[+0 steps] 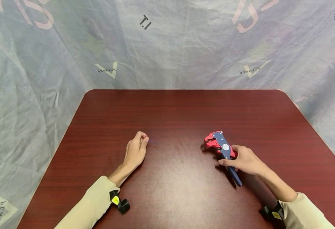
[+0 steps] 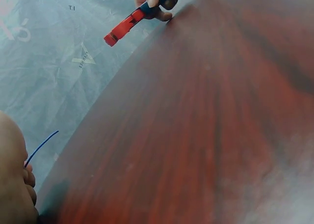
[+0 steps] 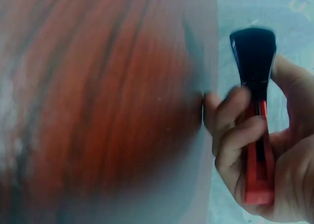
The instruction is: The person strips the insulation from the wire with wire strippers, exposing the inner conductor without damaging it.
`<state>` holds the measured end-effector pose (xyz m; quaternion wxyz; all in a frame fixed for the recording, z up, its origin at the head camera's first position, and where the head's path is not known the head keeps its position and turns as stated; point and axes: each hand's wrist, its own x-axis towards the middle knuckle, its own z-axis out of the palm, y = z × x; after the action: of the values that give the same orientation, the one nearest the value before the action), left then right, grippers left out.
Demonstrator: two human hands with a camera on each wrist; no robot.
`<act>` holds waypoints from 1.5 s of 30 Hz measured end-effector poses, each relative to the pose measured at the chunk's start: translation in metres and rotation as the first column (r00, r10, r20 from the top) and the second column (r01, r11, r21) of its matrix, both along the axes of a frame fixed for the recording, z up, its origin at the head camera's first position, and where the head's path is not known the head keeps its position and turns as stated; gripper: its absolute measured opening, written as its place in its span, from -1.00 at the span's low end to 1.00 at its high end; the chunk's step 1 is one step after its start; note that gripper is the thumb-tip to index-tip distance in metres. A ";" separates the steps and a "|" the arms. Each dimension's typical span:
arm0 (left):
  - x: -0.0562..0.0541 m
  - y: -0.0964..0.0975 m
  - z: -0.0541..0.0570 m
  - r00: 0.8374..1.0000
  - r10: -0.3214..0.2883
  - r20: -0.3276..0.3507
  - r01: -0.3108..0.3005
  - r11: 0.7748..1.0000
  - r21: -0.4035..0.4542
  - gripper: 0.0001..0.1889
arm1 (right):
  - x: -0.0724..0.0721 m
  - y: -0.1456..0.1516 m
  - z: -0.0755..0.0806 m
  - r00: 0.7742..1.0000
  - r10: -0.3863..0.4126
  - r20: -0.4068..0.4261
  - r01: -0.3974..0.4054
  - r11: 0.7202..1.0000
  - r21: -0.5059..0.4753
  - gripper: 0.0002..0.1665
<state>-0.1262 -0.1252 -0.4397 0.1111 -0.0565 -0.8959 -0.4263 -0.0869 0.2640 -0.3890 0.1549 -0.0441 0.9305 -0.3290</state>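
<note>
My left hand (image 1: 136,151) pinches a thin blue wire (image 2: 41,146) between thumb and fingers, left of the table's middle. A short length of the wire sticks out past the fingertips to the right. Over the right half of the table, my right hand (image 1: 246,160) grips a red and dark blue wire stripper (image 1: 225,147). Its red head points up and to the left, away from me, and its dark handle slants back toward me. In the right wrist view, curled fingers (image 3: 239,140) wrap the tool's handles. The wire and the tool's head stand well apart.
Both hands work over a reddish-brown wooden table (image 1: 173,114) with rounded far corners. Grey printed sheeting (image 1: 167,47) hangs behind it and along both sides. A small black wrist camera (image 1: 123,206) is strapped at the left sleeve, another (image 1: 272,213) at the right.
</note>
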 end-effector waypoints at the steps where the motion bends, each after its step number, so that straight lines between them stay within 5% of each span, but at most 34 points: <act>1: 0.000 0.000 0.000 1.000 0.000 0.005 0.000 1.000 0.007 -0.89 | -0.001 0.001 0.000 0.999 -0.005 0.046 0.007 0.998 -0.055 -0.46; 6: -0.001 -0.001 0.001 0.999 -0.021 0.034 0.018 0.996 0.086 -0.78 | -0.003 0.002 -0.004 0.972 -0.007 0.236 0.080 0.950 -0.301 -0.46; 10: -0.001 -0.001 0.002 0.998 -0.054 0.042 0.047 0.987 0.157 -0.74 | -0.005 0.002 -0.005 0.947 -0.005 0.322 0.137 0.911 -0.390 -0.37; 15: -0.001 0.000 0.004 0.998 -0.057 0.038 0.048 0.979 0.201 -0.82 | -0.007 0.002 -0.007 0.929 0.058 0.366 0.144 0.853 -0.502 -0.57; 21: -0.001 0.004 0.009 0.998 -0.050 0.039 0.038 0.963 0.266 -0.91 | -0.010 0.002 -0.009 0.893 0.266 0.363 0.069 0.716 -0.695 -0.92; 27: -0.003 0.009 0.013 0.999 -0.038 0.022 0.028 0.935 0.352 -0.90 | -0.014 -0.011 -0.012 0.885 0.353 0.303 -0.022 0.682 -0.731 -0.82; 32: -0.006 0.014 0.018 0.999 -0.035 -0.004 0.033 0.900 0.435 -0.91 | -0.016 -0.023 -0.012 0.830 0.453 0.326 0.032 0.545 -0.838 -0.67; 34: -0.006 0.017 0.022 0.999 -0.034 -0.017 0.038 0.889 0.457 -0.90 | -0.017 -0.027 -0.011 0.818 0.474 0.325 0.045 0.511 -0.858 -0.66; 45: -0.008 0.025 0.031 0.999 -0.047 -0.012 0.047 0.856 0.515 -0.89 | -0.020 -0.038 0.000 0.829 0.485 0.277 -0.006 0.502 -0.865 -0.15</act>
<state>-0.1345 -0.1003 -0.4086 0.1111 -0.0463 -0.7479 -0.6529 -0.1071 0.2257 -0.3893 0.3905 -0.1653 0.5694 -0.7043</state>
